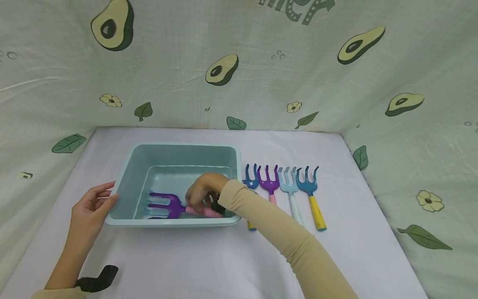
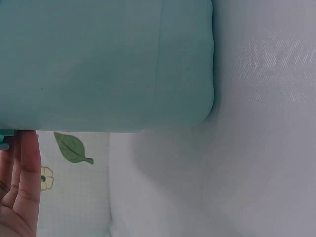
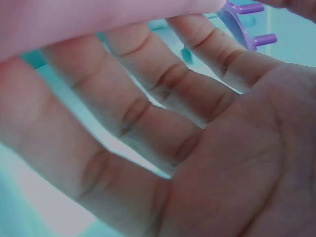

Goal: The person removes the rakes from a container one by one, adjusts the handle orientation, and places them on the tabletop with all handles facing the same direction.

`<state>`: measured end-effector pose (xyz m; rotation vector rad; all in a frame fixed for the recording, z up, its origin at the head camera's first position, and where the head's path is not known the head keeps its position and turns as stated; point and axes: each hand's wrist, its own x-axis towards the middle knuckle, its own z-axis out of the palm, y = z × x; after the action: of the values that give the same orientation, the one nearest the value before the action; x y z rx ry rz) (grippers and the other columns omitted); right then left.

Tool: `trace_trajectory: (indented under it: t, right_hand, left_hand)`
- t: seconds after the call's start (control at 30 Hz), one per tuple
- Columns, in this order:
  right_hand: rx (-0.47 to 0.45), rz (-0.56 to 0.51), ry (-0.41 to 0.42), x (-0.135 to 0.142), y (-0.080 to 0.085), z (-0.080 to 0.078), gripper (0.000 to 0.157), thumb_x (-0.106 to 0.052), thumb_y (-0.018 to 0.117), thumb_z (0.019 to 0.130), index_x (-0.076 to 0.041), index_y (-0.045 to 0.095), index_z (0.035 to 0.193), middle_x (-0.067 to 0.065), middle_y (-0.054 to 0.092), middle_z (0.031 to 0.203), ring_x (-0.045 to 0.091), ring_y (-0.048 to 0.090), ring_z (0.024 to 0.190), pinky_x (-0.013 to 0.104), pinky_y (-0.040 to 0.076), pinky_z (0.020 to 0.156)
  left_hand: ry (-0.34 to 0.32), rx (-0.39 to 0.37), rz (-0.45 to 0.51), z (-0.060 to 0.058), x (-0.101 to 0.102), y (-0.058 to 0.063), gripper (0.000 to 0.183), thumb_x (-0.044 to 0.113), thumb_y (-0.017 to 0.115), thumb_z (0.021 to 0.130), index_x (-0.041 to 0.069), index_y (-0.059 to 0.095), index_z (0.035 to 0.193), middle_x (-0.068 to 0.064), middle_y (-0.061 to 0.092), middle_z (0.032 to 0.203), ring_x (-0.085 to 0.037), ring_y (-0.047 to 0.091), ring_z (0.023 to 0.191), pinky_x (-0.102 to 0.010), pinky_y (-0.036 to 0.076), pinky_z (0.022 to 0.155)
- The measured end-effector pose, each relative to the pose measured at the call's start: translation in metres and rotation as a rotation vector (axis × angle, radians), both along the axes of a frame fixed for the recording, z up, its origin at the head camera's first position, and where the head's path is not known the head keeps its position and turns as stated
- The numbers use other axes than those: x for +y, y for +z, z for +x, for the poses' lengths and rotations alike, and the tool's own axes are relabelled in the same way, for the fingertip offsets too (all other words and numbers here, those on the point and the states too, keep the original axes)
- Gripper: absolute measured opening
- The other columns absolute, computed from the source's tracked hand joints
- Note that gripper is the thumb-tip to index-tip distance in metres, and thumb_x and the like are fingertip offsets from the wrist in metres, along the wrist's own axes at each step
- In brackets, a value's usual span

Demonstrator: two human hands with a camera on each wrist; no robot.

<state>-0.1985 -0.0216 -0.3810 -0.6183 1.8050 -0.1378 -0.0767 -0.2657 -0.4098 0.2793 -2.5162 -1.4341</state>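
Note:
A pale teal plastic tub (image 1: 179, 154) stands on the white table. My left hand (image 1: 93, 203) holds its left rim, thumb over the edge; in the left wrist view, the fingers (image 2: 27, 168) reach up to the rim beside the tub's outer wall (image 2: 108, 64). Inside the tub lies a purple hand fork (image 1: 173, 206) with a pink handle, its tines pointing left. My right hand (image 1: 203, 192) grips that handle. From the right wrist, the fingers curl up against the pink handle (image 3: 108, 17), and part of the purple head (image 3: 237, 24) shows beyond. Pale blue shapes show by the tines.
Right of the tub several more hand forks lie in a row, tines away from me: a dark blue one (image 1: 251, 182), partly hidden, a purple one (image 1: 269, 185), a light blue one (image 1: 289, 187) and a blue one with a yellow handle (image 1: 316, 211). A patterned curtain (image 1: 254, 99) stands behind the table.

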Motion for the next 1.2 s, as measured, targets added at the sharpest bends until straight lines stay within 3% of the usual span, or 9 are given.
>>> trace_trajectory:
  t: [0.2, 0.57, 0.77, 1.2]
  right_hand:
    - [0.05, -0.106, -0.027, 0.003, 0.007, 0.001, 0.018, -0.009, 0.058, 0.077, -0.018, 0.054, 0.092, -0.002, 0.058, 0.084, 0.016, 0.06, 0.073, 0.029, 0.051, 0.062]
    - [0.075, -0.35, -0.206, 0.018, 0.028, 0.0, 0.026, -0.011, 0.058, 0.082, -0.015, 0.047, 0.105, 0.003, 0.053, 0.096, 0.015, 0.059, 0.068, 0.029, 0.054, 0.055]
    - [0.102, -0.483, -0.283, 0.035, 0.037, 0.0, 0.033, -0.013, 0.059, 0.081, -0.012, 0.046, 0.111, 0.005, 0.056, 0.096, 0.015, 0.059, 0.074, 0.03, 0.054, 0.056]
    - [0.099, -0.68, -0.567, 0.08, 0.055, 0.016, 0.038, -0.008, 0.061, 0.079, -0.007, 0.046, 0.114, 0.007, 0.053, 0.094, 0.017, 0.058, 0.077, 0.029, 0.052, 0.054]
  left_hand:
    - [-0.012, 0.007, 0.027, 0.001, 0.0, -0.001, 0.042, 0.018, 0.059, 0.091, 0.012, 0.051, 0.132, 0.021, 0.052, 0.094, 0.012, 0.056, 0.076, -0.004, 0.046, 0.065]
    - [-0.001, 0.005, 0.023, 0.001, 0.001, 0.0, 0.041, 0.018, 0.059, 0.091, 0.011, 0.051, 0.131, 0.021, 0.052, 0.093, 0.011, 0.056, 0.074, -0.005, 0.047, 0.063]
    - [-0.001, 0.002, 0.03, -0.001, 0.0, -0.001, 0.042, 0.017, 0.059, 0.091, 0.01, 0.051, 0.131, 0.021, 0.053, 0.093, 0.011, 0.056, 0.074, -0.005, 0.047, 0.063]
    - [0.006, -0.007, 0.025, 0.0, 0.0, 0.0, 0.042, 0.017, 0.06, 0.091, 0.01, 0.051, 0.131, 0.022, 0.052, 0.093, 0.01, 0.056, 0.075, -0.005, 0.046, 0.062]
